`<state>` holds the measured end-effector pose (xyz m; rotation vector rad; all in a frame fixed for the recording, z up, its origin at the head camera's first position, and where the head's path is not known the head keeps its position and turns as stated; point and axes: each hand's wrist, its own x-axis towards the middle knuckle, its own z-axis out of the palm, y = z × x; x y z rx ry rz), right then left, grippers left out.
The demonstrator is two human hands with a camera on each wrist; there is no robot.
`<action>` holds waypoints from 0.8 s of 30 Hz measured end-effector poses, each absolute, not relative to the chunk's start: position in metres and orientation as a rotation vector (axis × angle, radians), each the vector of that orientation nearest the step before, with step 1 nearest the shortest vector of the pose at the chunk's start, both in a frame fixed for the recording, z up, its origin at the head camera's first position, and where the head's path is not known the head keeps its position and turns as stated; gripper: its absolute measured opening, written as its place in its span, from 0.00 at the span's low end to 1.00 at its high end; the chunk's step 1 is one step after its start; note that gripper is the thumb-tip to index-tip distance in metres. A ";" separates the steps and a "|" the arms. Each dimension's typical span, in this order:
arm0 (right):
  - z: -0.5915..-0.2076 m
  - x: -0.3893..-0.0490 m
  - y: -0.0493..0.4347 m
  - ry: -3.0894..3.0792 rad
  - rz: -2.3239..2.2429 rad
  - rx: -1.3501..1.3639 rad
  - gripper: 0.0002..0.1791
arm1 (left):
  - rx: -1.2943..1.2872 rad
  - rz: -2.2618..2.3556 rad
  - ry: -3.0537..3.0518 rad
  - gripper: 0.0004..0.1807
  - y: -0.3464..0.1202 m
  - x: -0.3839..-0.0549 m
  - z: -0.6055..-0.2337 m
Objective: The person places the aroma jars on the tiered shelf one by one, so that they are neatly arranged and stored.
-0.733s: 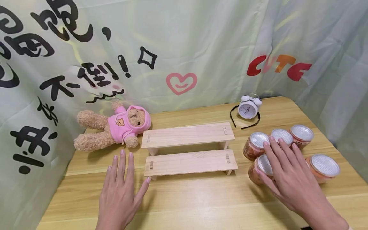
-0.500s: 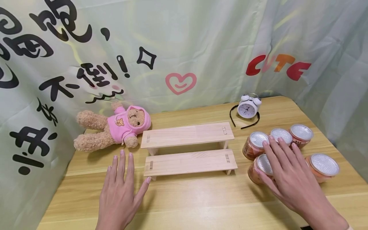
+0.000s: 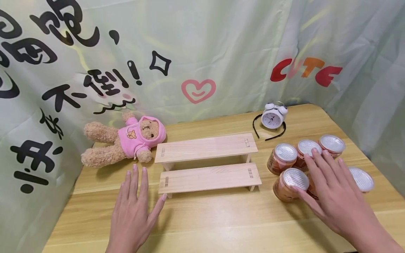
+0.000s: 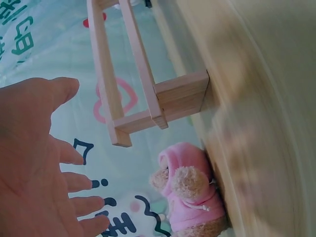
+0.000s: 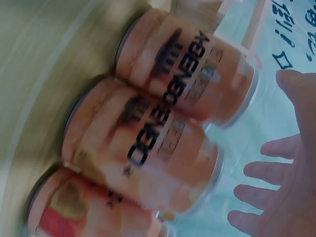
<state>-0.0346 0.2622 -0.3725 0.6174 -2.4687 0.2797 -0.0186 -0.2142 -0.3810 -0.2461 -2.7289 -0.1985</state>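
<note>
My left hand (image 3: pixel 131 211) is held out with straight fingers, in front of the left end of a two-tier wooden stand (image 3: pixel 209 175) and below a teddy bear (image 3: pixel 134 138) in a pink hoodie. Nothing is in it; in the left wrist view a space separates the hand (image 4: pixel 44 168) from the stand (image 4: pixel 182 91). Over the cans at the right hovers my right hand (image 3: pixel 338 196), fingers extended. Several orange-labelled cans (image 3: pixel 281 189) with silver lids stand upright in two rows, partly hidden by it. The right wrist view has the hand (image 5: pixel 281 173) beside the lids, apart from the nearest can (image 5: pixel 143 143).
A white alarm clock (image 3: pixel 272 116) stands at the back right, a black headband (image 3: pixel 281 134) curving around it. Behind the wooden table (image 3: pixel 215 225) hangs a pale green printed curtain (image 3: pixel 237 52). The bear lies on its back at the back left.
My right hand has shifted right across the cans, uncovering the front left lid and covering more of the front right can. My left hand has stayed almost still.
</note>
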 end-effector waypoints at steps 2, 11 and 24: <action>-0.371 -0.032 0.268 -2.506 0.312 0.589 0.51 | -0.239 -0.234 -2.752 0.50 -0.214 -0.019 -0.381; -0.369 -0.029 0.299 -2.509 0.449 0.543 0.55 | -0.205 -0.497 -2.870 0.51 -0.213 -0.026 -0.377; -0.383 -0.021 0.340 -2.555 0.710 0.268 0.62 | -0.207 -0.861 -3.001 0.51 -0.221 -0.051 -0.373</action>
